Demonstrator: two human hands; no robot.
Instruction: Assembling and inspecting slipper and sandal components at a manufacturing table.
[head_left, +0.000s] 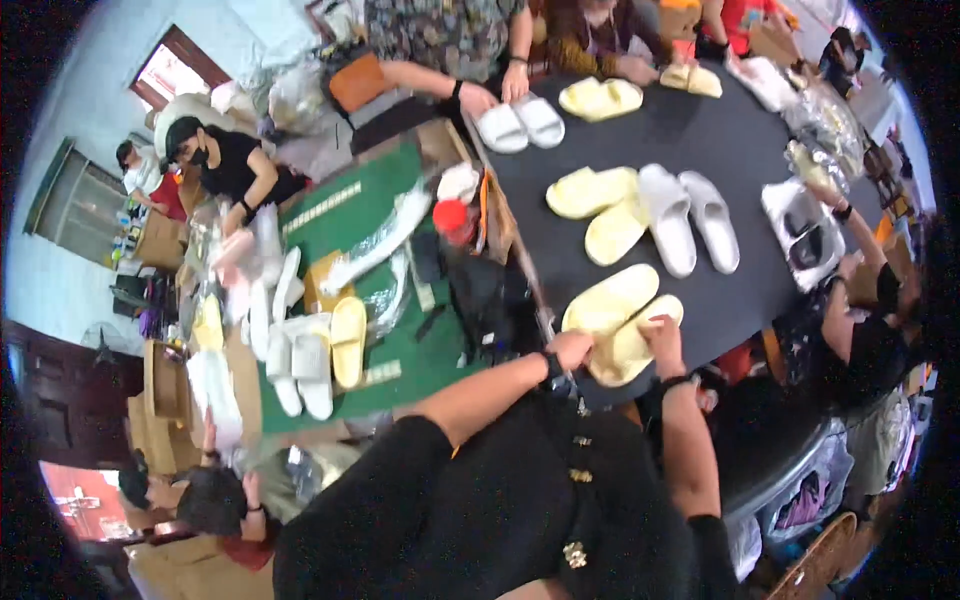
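Note:
A pair of pale yellow slide sandals [612,300] lies at the near edge of a black table [740,150]. My left hand [572,349] grips the near end of the lower yellow slide [628,352], with a dark watch on that wrist. My right hand [662,332] presses on the same slide from the right side. Farther up the table lie another yellow pair [598,205] and a white pair [688,218].
Other people sit around the black table handling white slides [520,123] and yellow slides [602,97]. To the left a green table [345,210] holds more slides [310,355], plastic bags and a red-capped jar [452,218]. Cardboard boxes [165,385] stand at far left.

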